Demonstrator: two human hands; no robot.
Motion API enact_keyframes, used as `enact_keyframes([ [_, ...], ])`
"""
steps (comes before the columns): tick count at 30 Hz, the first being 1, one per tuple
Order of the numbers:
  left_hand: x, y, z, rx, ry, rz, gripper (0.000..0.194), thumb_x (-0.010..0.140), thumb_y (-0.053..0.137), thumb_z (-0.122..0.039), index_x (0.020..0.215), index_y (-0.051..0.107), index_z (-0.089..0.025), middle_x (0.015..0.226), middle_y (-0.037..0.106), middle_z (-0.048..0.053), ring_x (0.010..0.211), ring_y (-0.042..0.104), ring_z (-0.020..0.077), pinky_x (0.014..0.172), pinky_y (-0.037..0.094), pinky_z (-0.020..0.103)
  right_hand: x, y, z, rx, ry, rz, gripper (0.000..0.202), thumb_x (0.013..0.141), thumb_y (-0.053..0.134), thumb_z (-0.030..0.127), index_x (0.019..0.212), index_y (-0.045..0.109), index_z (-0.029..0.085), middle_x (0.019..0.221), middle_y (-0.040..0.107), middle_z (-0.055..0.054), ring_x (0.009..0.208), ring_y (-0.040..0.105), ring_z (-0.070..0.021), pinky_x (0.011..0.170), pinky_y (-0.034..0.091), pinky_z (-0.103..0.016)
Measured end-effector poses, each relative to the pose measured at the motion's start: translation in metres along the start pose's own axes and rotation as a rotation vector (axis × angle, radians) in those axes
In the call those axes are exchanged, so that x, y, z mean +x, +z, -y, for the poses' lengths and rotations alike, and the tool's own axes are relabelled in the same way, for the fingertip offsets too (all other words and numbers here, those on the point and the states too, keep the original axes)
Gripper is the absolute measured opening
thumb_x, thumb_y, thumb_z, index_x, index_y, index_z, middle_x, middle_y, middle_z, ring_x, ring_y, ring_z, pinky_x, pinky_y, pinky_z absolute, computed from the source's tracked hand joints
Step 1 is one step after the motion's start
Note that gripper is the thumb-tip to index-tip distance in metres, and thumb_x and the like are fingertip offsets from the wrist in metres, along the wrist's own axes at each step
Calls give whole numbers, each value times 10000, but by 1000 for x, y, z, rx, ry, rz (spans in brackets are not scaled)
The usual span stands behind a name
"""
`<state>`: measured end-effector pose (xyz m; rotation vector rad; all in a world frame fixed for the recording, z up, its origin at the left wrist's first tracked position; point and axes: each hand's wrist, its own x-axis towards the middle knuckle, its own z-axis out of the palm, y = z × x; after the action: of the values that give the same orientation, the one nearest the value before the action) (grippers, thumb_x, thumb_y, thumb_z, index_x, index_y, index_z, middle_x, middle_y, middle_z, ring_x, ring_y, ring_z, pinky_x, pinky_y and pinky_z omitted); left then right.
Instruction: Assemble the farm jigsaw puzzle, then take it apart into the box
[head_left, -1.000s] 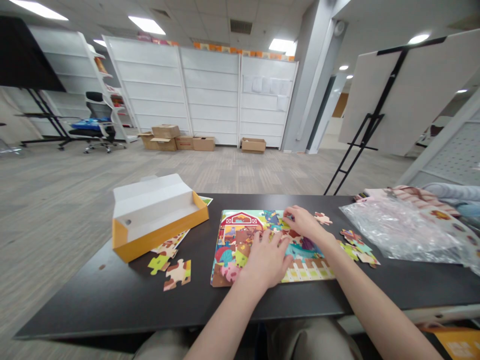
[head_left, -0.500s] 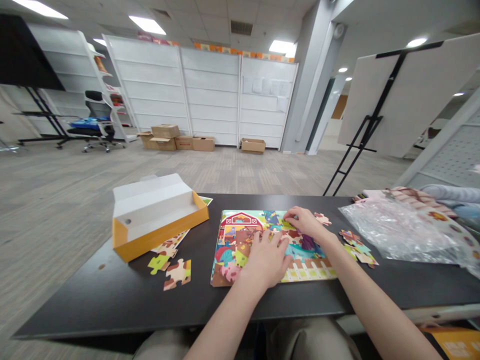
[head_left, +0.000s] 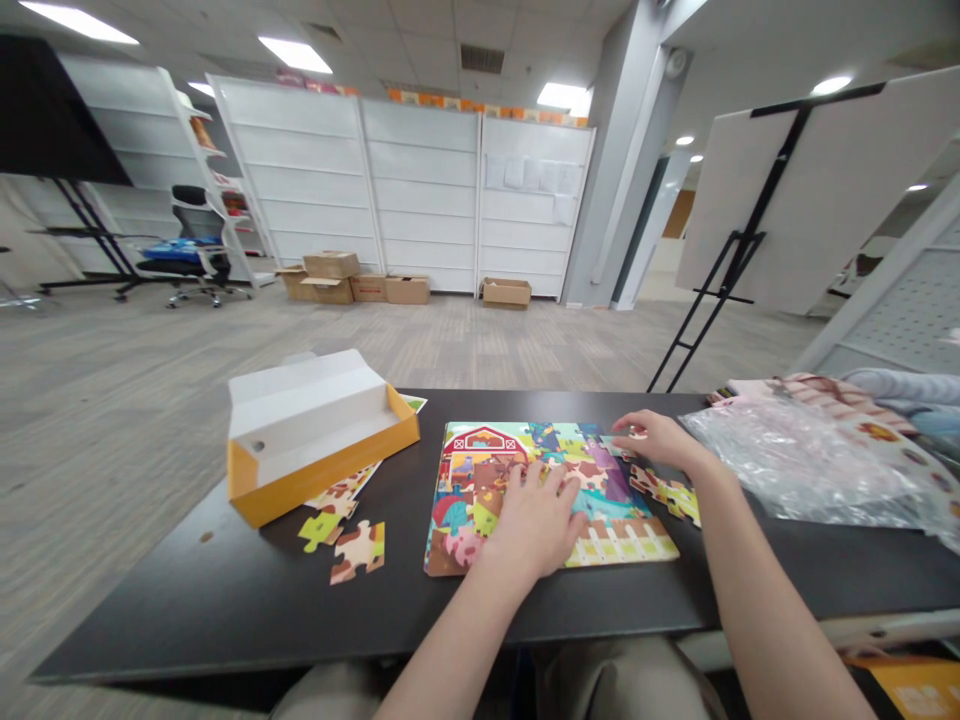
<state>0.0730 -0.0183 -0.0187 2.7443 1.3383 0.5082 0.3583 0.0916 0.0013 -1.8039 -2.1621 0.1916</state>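
Observation:
My left hand (head_left: 538,518) lies flat on the colourful farm jigsaw puzzle (head_left: 626,540), fingers spread, covering part of its middle. The puzzle shows a red barn, a cow and a white fence. At its upper right edge, my right hand (head_left: 660,442) has its fingers closed on a pale blue puzzle piece (head_left: 616,447), which is partly hidden by the fingertips. Below that hand, several loose puzzle pieces (head_left: 666,490) lie beside the puzzle, some perhaps covered by the forearm. More loose pieces, including a brown and cream puzzle piece (head_left: 358,552), lie to the left.
An open yellow box (head_left: 322,470) with a white inside stands at the left on the black table (head_left: 247,600), with printed sheets and pieces partly under it. Clear plastic packaging (head_left: 787,470) and folded fabric (head_left: 832,395) occupy the right side.
My right hand has moved right, from the puzzle's upper middle to its upper right edge. The upper middle of the picture is now uncovered. My left hand stays in place.

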Motion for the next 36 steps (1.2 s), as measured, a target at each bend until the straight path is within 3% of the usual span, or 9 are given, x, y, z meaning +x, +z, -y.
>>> enact_keyframes([
  [2,0,1,0,0,-5,-4,418,1010,380,-448,1357,515,-257,1433,547,66,1274,464,328,1061,374,539,-3,0,-5,47,-16,138,372,696,756,403,1010,770,205,1042,753,-85,915,693,-268,826,531,-320],
  [5,0,2,0,2,-8,-13,411,1010,381,-449,1347,520,-259,1414,559,64,1252,476,326,1050,382,547,-4,5,-2,74,-38,201,439,682,762,385,1082,753,205,1079,756,-80,957,692,-279,855,533,-329],
  [12,0,4,1,5,1,-31,410,1007,390,-451,1345,521,-258,1432,546,63,1260,466,333,1054,378,551,1,14,5,62,-86,135,292,784,679,336,1041,733,206,1074,760,-91,999,694,-270,873,529,-333],
  [19,0,1,-1,31,-5,-15,407,1010,385,-450,1348,509,-260,1440,541,58,1281,456,331,1053,375,540,14,32,8,-101,-217,-33,297,850,626,254,1131,698,191,1156,712,-117,1065,645,-284,962,479,-381],
  [25,0,-2,-1,29,-10,-1,402,1009,382,-446,1343,511,-261,1432,544,64,1271,463,325,1051,373,541,19,45,14,-125,-265,-7,282,890,558,184,1117,723,207,1193,707,-101,1082,632,-268,991,456,-392],
  [36,0,2,-1,18,-5,-14,414,1006,386,-452,1349,514,-258,1445,532,65,1280,446,325,1059,366,539,15,42,23,-57,-281,-25,290,907,525,187,1037,784,200,1083,718,-115,986,667,-243,949,489,-357],
])
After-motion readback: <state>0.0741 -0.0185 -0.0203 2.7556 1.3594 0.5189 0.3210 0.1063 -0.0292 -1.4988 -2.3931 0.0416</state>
